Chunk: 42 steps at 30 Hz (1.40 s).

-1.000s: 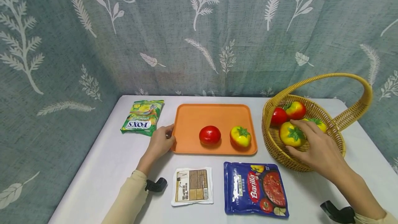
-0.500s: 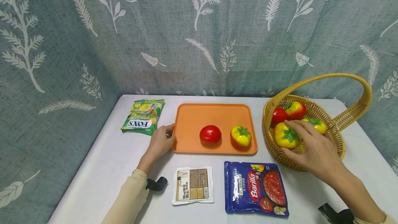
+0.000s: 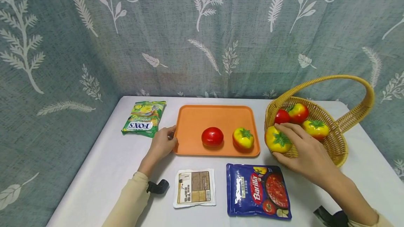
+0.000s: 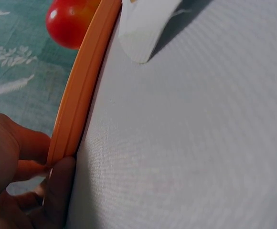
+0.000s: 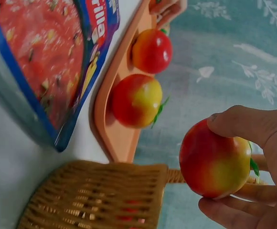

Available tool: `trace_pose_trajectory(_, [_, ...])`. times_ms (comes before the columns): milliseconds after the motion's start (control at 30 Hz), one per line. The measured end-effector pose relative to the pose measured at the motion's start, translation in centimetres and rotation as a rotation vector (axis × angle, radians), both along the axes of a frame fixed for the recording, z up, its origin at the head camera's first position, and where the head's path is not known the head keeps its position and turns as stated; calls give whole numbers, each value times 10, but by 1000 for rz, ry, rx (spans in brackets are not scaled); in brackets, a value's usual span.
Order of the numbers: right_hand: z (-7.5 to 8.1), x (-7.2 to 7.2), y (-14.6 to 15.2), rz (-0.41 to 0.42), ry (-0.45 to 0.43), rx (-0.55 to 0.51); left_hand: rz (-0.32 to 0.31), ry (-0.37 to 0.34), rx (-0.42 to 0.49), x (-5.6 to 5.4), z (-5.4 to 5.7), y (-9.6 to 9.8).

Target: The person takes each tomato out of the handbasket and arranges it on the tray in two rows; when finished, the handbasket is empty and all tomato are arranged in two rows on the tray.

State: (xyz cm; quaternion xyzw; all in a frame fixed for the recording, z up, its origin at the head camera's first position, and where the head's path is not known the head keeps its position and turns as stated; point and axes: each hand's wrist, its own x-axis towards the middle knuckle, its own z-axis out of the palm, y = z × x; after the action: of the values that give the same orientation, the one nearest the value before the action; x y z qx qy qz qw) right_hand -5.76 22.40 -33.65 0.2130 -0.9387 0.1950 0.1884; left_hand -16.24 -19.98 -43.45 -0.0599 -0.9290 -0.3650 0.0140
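My right hand (image 3: 307, 150) grips a round yellow-and-red tomato (image 3: 275, 141) with green leaves on top, held above the wicker basket's left rim. In the right wrist view, thumb and fingers wrap this tomato (image 5: 215, 162), and it is up off the other fruit. At the left end of the orange tray (image 3: 214, 115), my left hand (image 3: 162, 144) pinches the rim; the left wrist view shows fingers at the tray's edge (image 4: 79, 90). On that tray lie a red tomato (image 3: 212, 137) and a yellow-and-red tomato (image 3: 243, 138).
More fruit, such as a yellow one (image 3: 315, 129) and a red-and-yellow one (image 3: 298, 113), sits in the basket (image 3: 339, 150) with its tall handle. A blue Barilla pouch (image 3: 258, 192) and a white-edged packet (image 3: 194, 188) lie in front. A green Fox's bag (image 3: 144, 118) is left.
My right hand has lifted the yellow-and-red tomato from inside the basket and moved it left to the basket's rim. The left hand stays at the tray.
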Motion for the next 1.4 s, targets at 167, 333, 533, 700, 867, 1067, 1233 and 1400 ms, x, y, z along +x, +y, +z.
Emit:
trace_pose_trajectory(167, [1,-2,-9,30,6,3,0,5,-3,0,1,-1])
trace_pose_trajectory(333, [3,-4,-18,65,-6,-7,0,0,7,1,2,0])
trace_pose_trajectory(533, [3,-8,-29,93,-1,7,3,2,16,0,1,0])
trace_pose_trajectory(700, [3,-11,-37,101,-17,17,7,1,12,0,0,-1])
trace_pose_trajectory(867, [2,-13,-44,117,-10,26,4,0,14,0,0,-1])
trace_pose_trajectory(1067, [1,-16,-53,134,-18,24,1,4,9,0,-1,-1])
trace_pose_trajectory(1233, [-1,-20,-63,163,-27,21,4,1,13,0,-1,-1])
trace_pose_trajectory(1400, [-1,-25,-73,215,-27,-8,4,-2,23,1,0,0])
